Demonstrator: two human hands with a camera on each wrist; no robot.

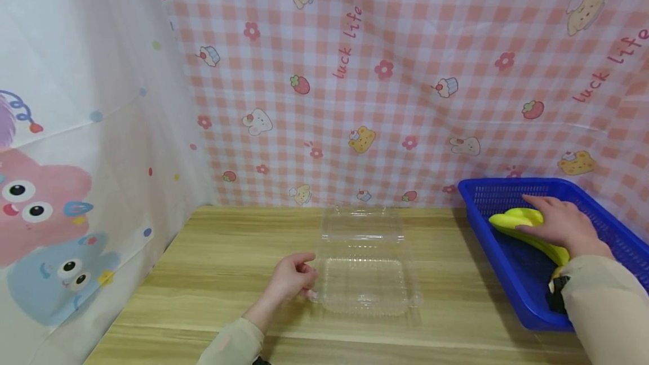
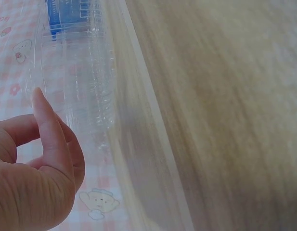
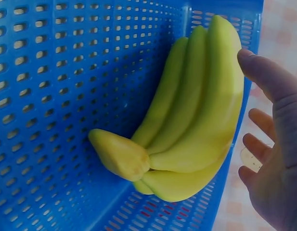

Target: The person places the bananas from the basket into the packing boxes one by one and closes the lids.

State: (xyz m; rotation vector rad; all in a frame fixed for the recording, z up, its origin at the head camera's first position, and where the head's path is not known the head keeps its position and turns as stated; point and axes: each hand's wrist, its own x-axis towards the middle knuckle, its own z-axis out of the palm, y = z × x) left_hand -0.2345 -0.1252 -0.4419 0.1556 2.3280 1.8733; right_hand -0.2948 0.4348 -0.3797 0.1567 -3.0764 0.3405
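A bunch of bananas [image 3: 196, 110] lies in a blue plastic basket [image 1: 494, 258] on the right. At its joined end is a stubby yellow-brown piece [image 3: 119, 154]; whether it is the stem or a separate thing I cannot tell. My right hand [image 1: 563, 227] reaches over the bananas, fingers spread, its thumb [image 3: 264, 72] close beside the outer banana. A clear plastic clamshell box [image 1: 365, 286] stands on the table with its lid [image 1: 363, 224] raised at the back. Beside the box's left edge is my left hand [image 1: 294, 276], fingers loosely bent and nothing held between them.
The wooden table [image 1: 228, 263] carries the box in the middle and the basket at the right. A pink checked cloth [image 1: 324, 106] hangs behind, and a white printed curtain [image 1: 127, 128] hangs on the left. The basket has raised, perforated walls.
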